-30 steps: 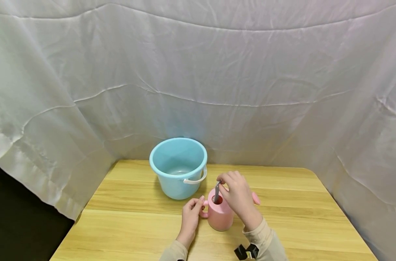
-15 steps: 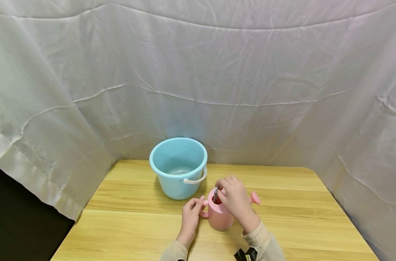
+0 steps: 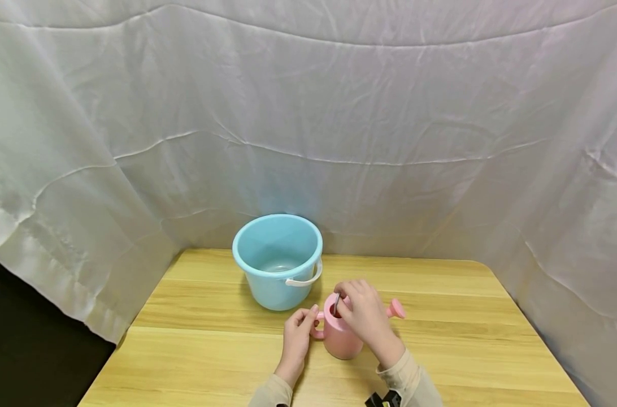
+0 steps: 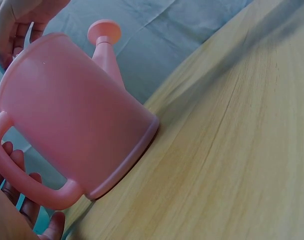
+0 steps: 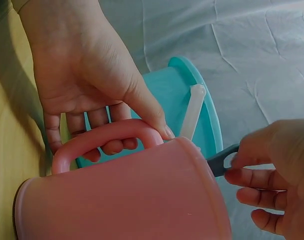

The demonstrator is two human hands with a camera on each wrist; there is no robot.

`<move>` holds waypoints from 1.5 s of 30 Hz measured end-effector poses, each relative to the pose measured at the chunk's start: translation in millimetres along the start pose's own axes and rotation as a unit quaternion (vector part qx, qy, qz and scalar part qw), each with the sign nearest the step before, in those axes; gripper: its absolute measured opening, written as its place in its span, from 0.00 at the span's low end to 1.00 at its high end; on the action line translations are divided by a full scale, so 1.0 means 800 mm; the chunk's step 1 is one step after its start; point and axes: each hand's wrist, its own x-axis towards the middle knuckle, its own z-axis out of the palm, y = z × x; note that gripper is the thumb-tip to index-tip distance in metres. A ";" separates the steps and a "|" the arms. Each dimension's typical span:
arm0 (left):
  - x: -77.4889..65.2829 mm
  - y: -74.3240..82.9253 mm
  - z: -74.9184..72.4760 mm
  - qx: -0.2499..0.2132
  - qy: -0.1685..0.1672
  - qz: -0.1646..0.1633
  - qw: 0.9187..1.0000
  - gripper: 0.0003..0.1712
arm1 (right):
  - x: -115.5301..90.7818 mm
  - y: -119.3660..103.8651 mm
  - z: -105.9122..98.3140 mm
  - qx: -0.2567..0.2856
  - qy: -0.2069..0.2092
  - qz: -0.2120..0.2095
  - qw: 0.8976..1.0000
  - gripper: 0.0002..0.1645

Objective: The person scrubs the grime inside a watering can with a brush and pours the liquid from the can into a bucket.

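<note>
A pink watering can (image 3: 343, 340) stands upright on the table, its spout to the right. At its looped handle (image 5: 109, 131) my left hand (image 3: 297, 336) holds on, thumb at the top and fingers curled behind the loop. Above the can's round opening, my right hand (image 3: 365, 314) pinches the dark grey flat handle (image 5: 222, 160) of a slim utensil between thumb and fingers. The utensil's lower end is hidden inside the can, so I cannot tell its kind. Something reddish shows in the opening.
Behind the can, to the left, a light blue bucket (image 3: 278, 291) stands with its white handle (image 3: 304, 281) hanging toward the can. The wooden table (image 3: 196, 350) meets a pale grey curtain (image 3: 369, 130) at the back and sides.
My right hand has moved down toward the can's opening, and less of the grey utensil shows above it. The left hand and the can have stayed in place.
</note>
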 end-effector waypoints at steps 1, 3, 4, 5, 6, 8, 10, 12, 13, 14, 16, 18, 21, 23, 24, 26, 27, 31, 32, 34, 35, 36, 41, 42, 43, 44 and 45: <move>0.000 0.000 0.000 0.000 0.001 0.001 1.000 0.24 | 0.000 0.000 0.000 0.000 0.000 -0.005 1.000 0.11; 0.001 0.000 0.000 -0.001 0.001 0.001 1.000 0.24 | -0.001 -0.001 0.000 0.001 -0.005 -0.011 1.000 0.11; 0.001 0.000 0.000 -0.001 0.001 0.001 1.000 0.23 | -0.001 -0.001 0.000 0.001 -0.008 -0.011 1.000 0.11; 0.001 0.000 0.000 -0.002 0.001 0.001 1.000 0.23 | -0.001 -0.002 0.000 0.000 -0.013 -0.011 1.000 0.11; 0.001 0.000 0.000 -0.003 0.001 0.001 1.000 0.22 | -0.002 -0.002 0.000 0.001 -0.017 -0.009 1.000 0.11; 0.001 0.001 0.000 -0.003 0.000 0.001 1.000 0.21 | -0.002 -0.004 -0.001 0.000 -0.028 -0.003 1.000 0.12; 0.000 0.002 0.001 -0.004 -0.001 0.002 1.000 0.21 | -0.002 -0.005 -0.002 -0.001 -0.036 0.005 0.999 0.14; -0.001 0.003 0.001 -0.006 -0.002 0.005 1.000 0.22 | -0.002 -0.006 -0.002 -0.002 -0.042 0.009 0.999 0.15; -0.001 0.004 0.001 -0.008 -0.003 0.005 1.000 0.23 | -0.001 -0.005 -0.002 -0.003 -0.043 0.009 0.999 0.15; -0.001 0.004 0.001 -0.010 -0.004 0.006 1.000 0.24 | -0.001 -0.005 -0.002 -0.004 -0.044 0.007 0.999 0.16; -0.001 0.003 0.001 -0.012 -0.004 0.009 1.000 0.24 | -0.001 -0.004 -0.001 -0.004 -0.043 0.001 0.999 0.16; -0.001 0.003 0.000 -0.010 -0.004 0.010 1.000 0.23 | 0.000 -0.002 0.000 -0.001 -0.041 -0.007 0.999 0.17; -0.001 0.003 0.001 -0.004 -0.001 0.008 1.000 0.21 | 0.001 -0.001 0.000 0.006 -0.041 -0.017 0.999 0.16; 0.000 0.002 0.001 -0.001 0.000 0.006 1.000 0.20 | 0.001 0.000 0.000 0.009 -0.042 -0.021 0.999 0.16; 0.000 0.001 0.001 -0.001 0.001 0.005 1.000 0.20 | 0.002 0.000 0.000 0.010 -0.042 -0.024 0.999 0.16; 0.001 0.000 0.000 -0.001 0.002 0.002 1.000 0.21 | 0.003 0.001 -0.001 0.014 -0.041 -0.030 0.999 0.16; 0.001 0.000 0.000 -0.001 0.002 0.001 1.000 0.21 | 0.004 0.001 -0.002 0.016 -0.039 -0.034 0.999 0.16; 0.000 0.000 0.000 0.001 0.002 0.000 1.000 0.23 | 0.010 0.002 -0.005 0.029 -0.018 -0.051 0.998 0.17; 0.000 0.001 0.000 0.001 0.002 0.000 1.000 0.23 | 0.012 0.002 -0.006 0.032 -0.009 -0.055 0.998 0.18; 0.000 0.001 0.000 0.002 0.002 -0.001 1.000 0.23 | 0.016 0.002 -0.008 0.039 0.010 -0.064 0.997 0.18; 0.000 0.001 -0.001 0.002 0.001 -0.002 1.000 0.23 | 0.017 0.002 -0.009 0.041 0.020 -0.068 0.997 0.18; 0.000 0.001 -0.001 0.003 0.001 -0.002 1.000 0.23 | 0.018 0.002 -0.010 0.042 0.029 -0.071 0.996 0.19; 0.001 0.001 -0.001 0.001 0.000 -0.003 1.000 0.23 | 0.021 0.001 -0.014 0.041 0.053 -0.076 0.995 0.19; 0.001 0.001 -0.001 0.000 0.001 -0.003 1.000 0.23 | 0.022 0.001 -0.014 0.040 0.055 -0.076 0.995 0.19; 0.001 0.001 -0.001 0.000 0.001 -0.004 1.000 0.23 | 0.021 0.001 -0.014 0.039 0.054 -0.076 0.995 0.19; 0.001 0.001 -0.001 -0.001 0.001 -0.003 1.000 0.23 | 0.021 0.000 -0.015 0.037 0.051 -0.074 0.995 0.19; 0.001 0.000 -0.001 -0.001 0.002 -0.003 1.000 0.23 | 0.021 0.000 -0.015 0.037 0.049 -0.073 0.995 0.19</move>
